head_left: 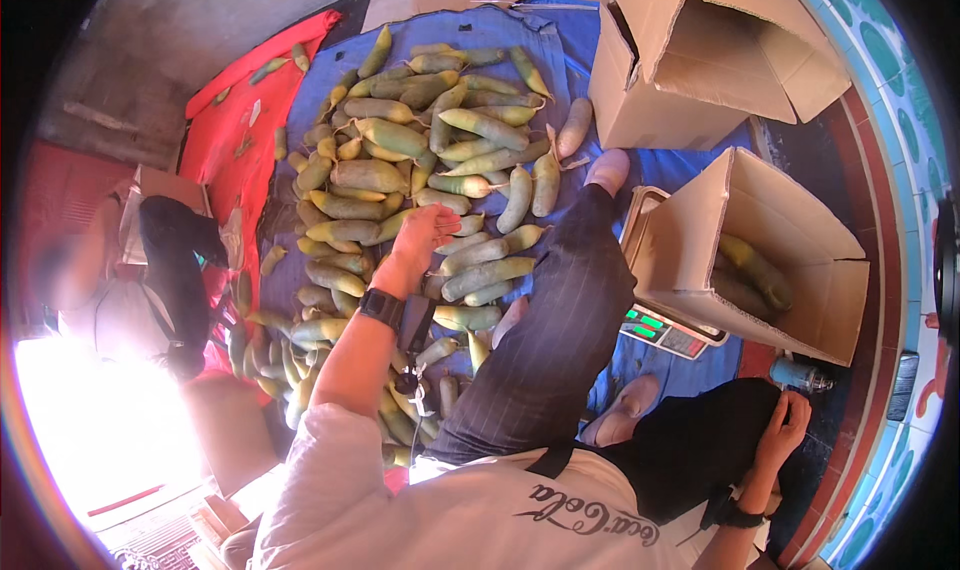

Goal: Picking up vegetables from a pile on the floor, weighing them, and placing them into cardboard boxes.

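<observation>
My left hand (429, 229) reaches over a large heap of green radishes (390, 176) on a blue cloth. Its fingers are partly spread, just beside a pale green radish (444, 200); no radish shows in its grasp. My right hand (784, 427) rests by my right knee, fingers loosely bent, with nothing visible in it. To my right, an open cardboard box (679, 232) sits tilted on a digital scale (671, 335) with lit green displays. A few radishes (754, 270) lie inside that box.
Another open cardboard box (667, 112) stands at the far right, near the tiled wall (892, 97). A blue canister (799, 375) lies near my right knee. At left, a person (124, 300) sits beside a red cloth (225, 150) with a few radishes on it.
</observation>
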### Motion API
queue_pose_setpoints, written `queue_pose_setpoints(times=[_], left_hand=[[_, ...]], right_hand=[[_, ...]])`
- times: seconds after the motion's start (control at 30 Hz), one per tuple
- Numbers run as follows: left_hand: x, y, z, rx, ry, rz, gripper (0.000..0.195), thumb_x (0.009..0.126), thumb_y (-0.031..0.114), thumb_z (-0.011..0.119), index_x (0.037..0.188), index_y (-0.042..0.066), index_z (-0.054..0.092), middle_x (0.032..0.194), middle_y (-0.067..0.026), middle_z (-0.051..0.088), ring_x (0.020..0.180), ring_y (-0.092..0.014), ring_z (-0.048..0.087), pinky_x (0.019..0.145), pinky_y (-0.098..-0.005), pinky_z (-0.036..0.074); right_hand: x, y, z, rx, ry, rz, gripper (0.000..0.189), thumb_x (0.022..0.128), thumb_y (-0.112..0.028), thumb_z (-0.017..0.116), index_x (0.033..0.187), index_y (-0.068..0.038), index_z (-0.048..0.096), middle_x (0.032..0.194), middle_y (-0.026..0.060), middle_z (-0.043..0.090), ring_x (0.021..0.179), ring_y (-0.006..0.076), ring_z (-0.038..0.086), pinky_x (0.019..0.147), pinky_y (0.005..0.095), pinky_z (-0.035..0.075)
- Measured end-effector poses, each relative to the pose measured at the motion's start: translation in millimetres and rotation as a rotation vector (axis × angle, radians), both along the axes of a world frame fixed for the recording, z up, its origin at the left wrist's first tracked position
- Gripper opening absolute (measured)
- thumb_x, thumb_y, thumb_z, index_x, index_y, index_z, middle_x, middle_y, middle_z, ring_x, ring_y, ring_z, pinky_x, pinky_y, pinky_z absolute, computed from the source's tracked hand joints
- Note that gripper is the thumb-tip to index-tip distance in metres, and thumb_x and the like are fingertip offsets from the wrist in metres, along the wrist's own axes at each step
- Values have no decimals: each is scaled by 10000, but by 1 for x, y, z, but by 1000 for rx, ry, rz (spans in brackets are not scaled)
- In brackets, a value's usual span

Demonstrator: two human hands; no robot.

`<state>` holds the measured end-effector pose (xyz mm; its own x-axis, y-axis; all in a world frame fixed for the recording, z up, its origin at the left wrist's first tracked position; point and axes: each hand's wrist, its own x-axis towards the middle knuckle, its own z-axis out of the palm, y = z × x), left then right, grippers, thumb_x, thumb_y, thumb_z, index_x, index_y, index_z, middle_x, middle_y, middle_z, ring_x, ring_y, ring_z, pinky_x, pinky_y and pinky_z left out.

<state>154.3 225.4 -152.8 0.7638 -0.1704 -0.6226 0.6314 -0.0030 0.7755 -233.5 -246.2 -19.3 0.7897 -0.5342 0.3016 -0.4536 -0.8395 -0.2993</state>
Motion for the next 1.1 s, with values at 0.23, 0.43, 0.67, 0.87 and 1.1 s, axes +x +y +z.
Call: queue_pose_setpoints(times=[0.23,0.43,0.67,0.87,1.1], left_hand=[[56,-3,-12,77,-42,20,297,907,302,459,1014,44,559,974,-83,627,855,-188,602,740,-312,453],[106,-24,-30,392,-169,-82,294,889,287,471,1062,69,566,1023,-56,611,930,-177,569,763,-313,431],[160,-42,-74,945,-550,-382,381,812,287,584,1121,65,576,1126,-153,578,1083,-315,529,919,-389,422],[187,-60,-79,1437,-657,-723,635,805,258,646,1341,83,355,1440,-136,283,1338,-316,244,1069,-409,296],[203,-72,-78,1561,-596,-742,727,759,243,679,1382,156,315,1335,-102,384,1242,-302,374,987,-423,371]], right_hand=[[13,-6,-3,26,9,-28,63,867,-47,528,862,9,556,856,143,566,812,317,528,764,384,410],[20,-11,-2,43,95,-43,69,869,-46,527,866,22,537,853,148,542,816,313,515,756,386,407],[27,-15,1,76,210,-101,66,870,-35,520,887,28,529,864,150,528,841,319,499,771,388,399],[16,-22,-4,88,265,-170,185,865,-39,535,1031,43,549,1016,200,546,947,366,502,855,420,390],[-8,-28,-12,9,386,-220,343,893,-94,543,1211,25,494,1275,224,474,1204,404,420,1011,444,314]])
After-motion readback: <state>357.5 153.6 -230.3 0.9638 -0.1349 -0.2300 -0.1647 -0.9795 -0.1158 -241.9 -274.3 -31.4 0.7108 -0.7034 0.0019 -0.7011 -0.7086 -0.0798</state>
